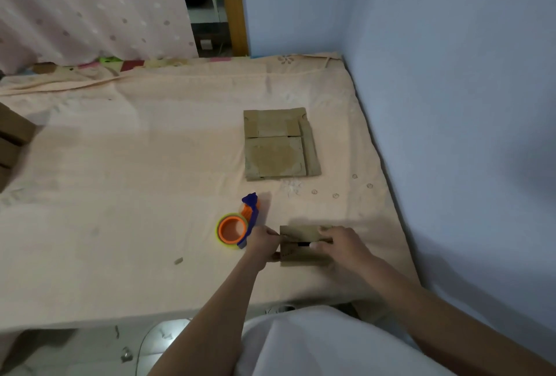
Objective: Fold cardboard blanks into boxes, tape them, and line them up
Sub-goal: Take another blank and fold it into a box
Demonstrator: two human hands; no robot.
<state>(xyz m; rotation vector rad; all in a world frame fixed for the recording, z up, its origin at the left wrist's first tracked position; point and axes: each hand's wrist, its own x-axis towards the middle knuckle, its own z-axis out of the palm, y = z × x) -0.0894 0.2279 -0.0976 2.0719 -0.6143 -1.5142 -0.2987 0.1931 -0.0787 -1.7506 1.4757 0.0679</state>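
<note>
A small brown cardboard box (301, 244) sits near the front right of the cloth-covered bed (135, 180). My left hand (263, 244) grips its left end, fingers curled at the top and bottom edges. My right hand (343, 244) holds its right end, fingers curled over the top flaps, where a dark gap shows. A stack of flat cardboard blanks (279, 145) lies farther back on the bed. A tape dispenser (237, 223) with a blue handle and orange core lies just left of my left hand.
A blue wall (451, 105) runs along the bed's right edge. Brown cardboard boxes (12, 141) stand at the far left edge. A dotted curtain (90, 5) hangs behind. A small scrap (178, 260) lies on the cloth. The floor shows below the near edge.
</note>
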